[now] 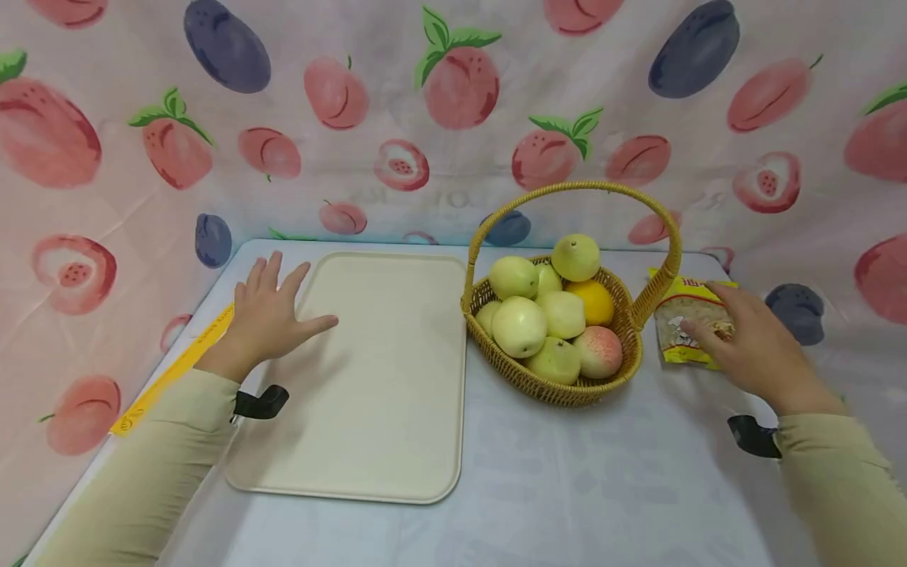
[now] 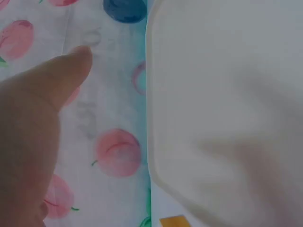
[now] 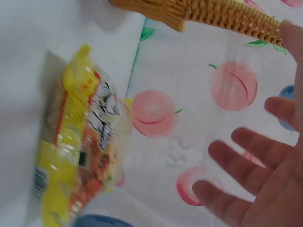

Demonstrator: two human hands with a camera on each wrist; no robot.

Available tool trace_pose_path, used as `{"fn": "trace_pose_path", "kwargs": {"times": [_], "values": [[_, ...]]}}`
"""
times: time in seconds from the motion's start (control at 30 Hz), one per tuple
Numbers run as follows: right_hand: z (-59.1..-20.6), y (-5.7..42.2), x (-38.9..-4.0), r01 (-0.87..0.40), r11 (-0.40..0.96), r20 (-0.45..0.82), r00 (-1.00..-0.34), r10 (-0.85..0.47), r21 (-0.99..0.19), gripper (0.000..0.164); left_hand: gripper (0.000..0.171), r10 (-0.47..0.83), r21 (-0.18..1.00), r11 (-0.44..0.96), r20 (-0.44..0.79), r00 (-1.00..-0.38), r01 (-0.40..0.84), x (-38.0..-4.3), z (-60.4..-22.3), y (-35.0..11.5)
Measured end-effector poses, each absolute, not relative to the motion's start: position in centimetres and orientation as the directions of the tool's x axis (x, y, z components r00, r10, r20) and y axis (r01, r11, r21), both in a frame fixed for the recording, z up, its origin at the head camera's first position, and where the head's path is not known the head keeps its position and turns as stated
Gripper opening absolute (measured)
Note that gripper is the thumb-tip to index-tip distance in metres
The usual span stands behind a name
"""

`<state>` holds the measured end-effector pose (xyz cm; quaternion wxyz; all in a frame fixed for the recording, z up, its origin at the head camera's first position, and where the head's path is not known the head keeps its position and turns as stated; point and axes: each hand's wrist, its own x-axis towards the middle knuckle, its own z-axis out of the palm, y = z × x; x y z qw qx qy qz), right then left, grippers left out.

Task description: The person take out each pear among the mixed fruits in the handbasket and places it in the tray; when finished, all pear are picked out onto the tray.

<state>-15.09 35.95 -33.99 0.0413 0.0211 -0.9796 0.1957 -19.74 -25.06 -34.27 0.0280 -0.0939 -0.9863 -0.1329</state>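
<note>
My left hand hovers with spread fingers over the left edge of a beige tray, holding nothing. In the left wrist view its thumb points across the tray's rim side. My right hand is held with fingers apart above a yellow-and-clear food packet. Seen from the right wrist, the packet lies on the table, apart from the fingers. Between the hands stands a wicker basket with a tall handle, filled with several pale green fruits, an orange and a peach.
A long yellow strip of packaging lies along the table's left edge, partly behind the left arm. A fruit-patterned cloth hangs behind and at both sides. The white tabletop extends in front of the basket.
</note>
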Motion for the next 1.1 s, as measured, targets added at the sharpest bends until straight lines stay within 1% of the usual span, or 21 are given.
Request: {"fn": "trace_pose_path", "kwargs": {"times": [0.13,0.23,0.33,0.53,0.83,1.1], "values": [[-34.8,35.4,-14.3,-0.090,0.886,0.117,-0.992,-0.040,-0.455,0.082,0.092,0.215,0.323,0.909,0.178,-0.960,0.263,-19.3,-35.2,-24.0],[-35.4,35.0,-13.8,-0.115,0.854,0.144,-0.988,-0.048,-0.507,0.080,0.091,0.231,0.385,0.873,0.213,-0.949,0.299,-18.9,-35.9,-23.1],[-35.9,34.6,-13.4,-0.136,0.830,0.161,-0.985,-0.056,-0.541,0.079,0.089,0.239,0.450,0.836,0.219,-0.946,0.315,-18.6,-36.4,-22.2],[-36.9,33.4,-12.9,-0.129,0.807,0.122,-0.990,-0.071,-0.576,0.078,0.085,0.272,0.558,0.755,0.212,-0.939,0.345,-17.9,-36.9,-19.9],[-38.5,31.9,-13.1,-0.222,0.758,0.175,-0.974,-0.144,-0.614,0.073,0.085,0.328,0.638,0.654,0.245,-0.912,0.406,-16.8,-37.4,-16.3],[-39.6,31.0,-13.5,-0.145,0.727,0.090,-0.989,-0.115,-0.671,0.076,0.083,0.383,0.691,0.584,0.227,-0.895,0.426,-16.5,-37.9,-13.2]]}}
